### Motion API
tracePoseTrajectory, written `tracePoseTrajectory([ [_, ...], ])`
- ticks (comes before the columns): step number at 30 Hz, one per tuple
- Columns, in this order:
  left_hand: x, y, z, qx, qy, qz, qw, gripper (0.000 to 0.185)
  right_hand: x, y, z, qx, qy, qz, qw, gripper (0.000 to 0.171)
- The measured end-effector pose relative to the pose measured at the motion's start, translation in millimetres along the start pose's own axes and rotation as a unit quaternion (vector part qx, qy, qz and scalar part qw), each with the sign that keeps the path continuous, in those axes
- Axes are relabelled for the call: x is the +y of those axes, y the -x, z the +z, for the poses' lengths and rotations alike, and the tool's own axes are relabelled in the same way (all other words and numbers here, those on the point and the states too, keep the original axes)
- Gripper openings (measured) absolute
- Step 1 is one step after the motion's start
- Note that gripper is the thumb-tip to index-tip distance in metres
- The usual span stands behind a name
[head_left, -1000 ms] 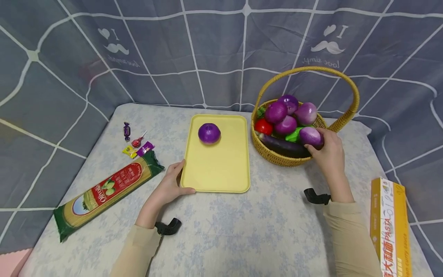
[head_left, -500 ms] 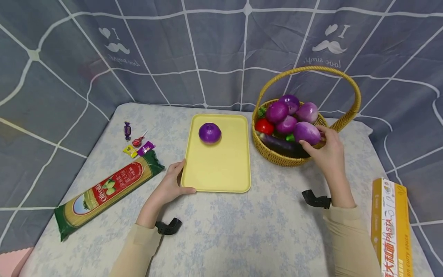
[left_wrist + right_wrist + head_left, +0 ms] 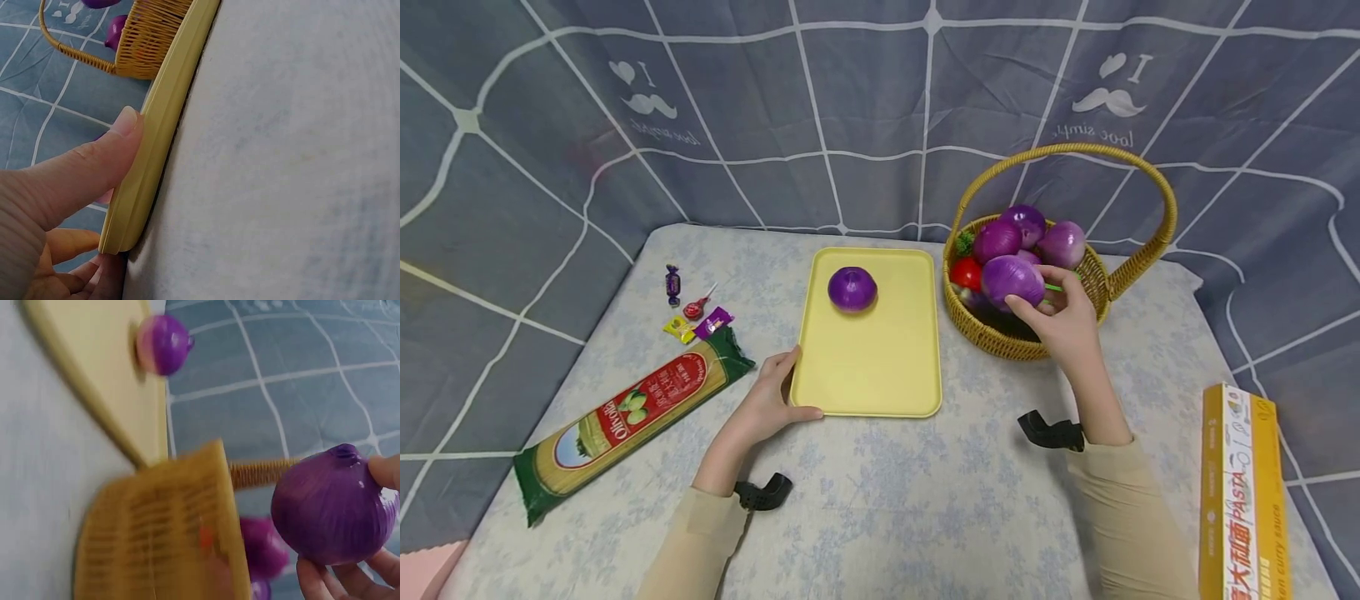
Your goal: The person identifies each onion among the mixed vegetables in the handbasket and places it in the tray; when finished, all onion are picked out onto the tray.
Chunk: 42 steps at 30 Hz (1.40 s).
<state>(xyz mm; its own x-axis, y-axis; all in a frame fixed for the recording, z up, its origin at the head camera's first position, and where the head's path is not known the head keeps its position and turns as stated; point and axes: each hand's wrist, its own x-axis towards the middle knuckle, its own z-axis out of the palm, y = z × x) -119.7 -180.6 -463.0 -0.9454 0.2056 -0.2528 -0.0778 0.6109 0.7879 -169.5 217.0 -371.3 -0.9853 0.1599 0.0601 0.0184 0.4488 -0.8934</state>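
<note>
My right hand point(image 3: 1063, 321) holds a purple onion point(image 3: 1012, 283) between thumb and fingers, over the front of a wicker basket point(image 3: 992, 340). In the right wrist view the glossy held onion point(image 3: 334, 506) is raised above the basket rim. My left hand point(image 3: 767, 400) grips the near left corner of a yellow tray point(image 3: 872, 358); the left wrist view shows the thumb against the tray's side wall point(image 3: 147, 169) and the fingers curled at the corner. Another purple onion point(image 3: 852, 289) sits on the tray's far left part.
The basket also has several onions point(image 3: 997, 240), a red tomato point(image 3: 966, 273) and a partly hidden eggplant point(image 3: 973, 301). Its tall handle point(image 3: 1075, 150) arches overhead. A pasta pack point(image 3: 632, 421) and several sweets point(image 3: 693, 309) lie left. A pasta box point(image 3: 1238, 492) stands right.
My right hand has lifted the onion from the basket's right side and carried it left, now over the basket's front left. My left hand has stayed at the tray corner.
</note>
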Motion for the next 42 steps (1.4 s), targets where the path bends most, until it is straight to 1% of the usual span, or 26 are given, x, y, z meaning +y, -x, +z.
tracePoseTrajectory([
  [6, 0.7, -1.0, -1.1, 0.001, -0.001, 0.000, 1.0000, 0.112, -10, -3, 31, -0.034, -0.074, -0.012, 0.997, 0.060],
  [10, 0.8, -0.3, -0.2, 0.003, 0.004, 0.005, 1.0000, 0.112, -14, -6, 53, -0.053, -0.106, -0.017, 0.993, 0.059],
  [16, -0.2, 1.4, 0.9, 0.001, -0.003, 0.001, 1.0000, 0.113, -20, -8, 84, -0.074, -0.128, 0.000, 0.989, 0.060],
  [21, -0.6, 0.7, -0.2, 0.001, -0.005, -0.001, 1.0000, 0.112, -26, -12, 109, -0.081, -0.144, 0.026, 0.986, 0.066],
  [25, -0.9, 1.0, 0.0, -0.002, -0.003, -0.001, 1.0000, 0.112, -28, -13, 128, -0.087, -0.141, 0.044, 0.985, 0.068],
  [29, -0.6, 1.6, 0.7, -0.001, 0.001, -0.001, 1.0000, 0.112, -26, -16, 141, -0.076, -0.119, 0.055, 0.988, 0.065],
  [32, -0.2, 2.2, 0.7, 0.000, 0.004, -0.001, 1.0000, 0.112, -23, -19, 147, -0.065, -0.104, 0.062, 0.991, 0.065],
  [39, 0.3, 1.7, 1.3, -0.001, 0.002, 0.007, 1.0000, 0.112, -10, -26, 158, -0.064, -0.061, 0.087, 0.992, 0.063],
  [42, 0.4, 1.0, 2.0, 0.001, 0.006, 0.007, 1.0000, 0.112, -5, -29, 163, -0.054, -0.039, 0.093, 0.993, 0.061],
])
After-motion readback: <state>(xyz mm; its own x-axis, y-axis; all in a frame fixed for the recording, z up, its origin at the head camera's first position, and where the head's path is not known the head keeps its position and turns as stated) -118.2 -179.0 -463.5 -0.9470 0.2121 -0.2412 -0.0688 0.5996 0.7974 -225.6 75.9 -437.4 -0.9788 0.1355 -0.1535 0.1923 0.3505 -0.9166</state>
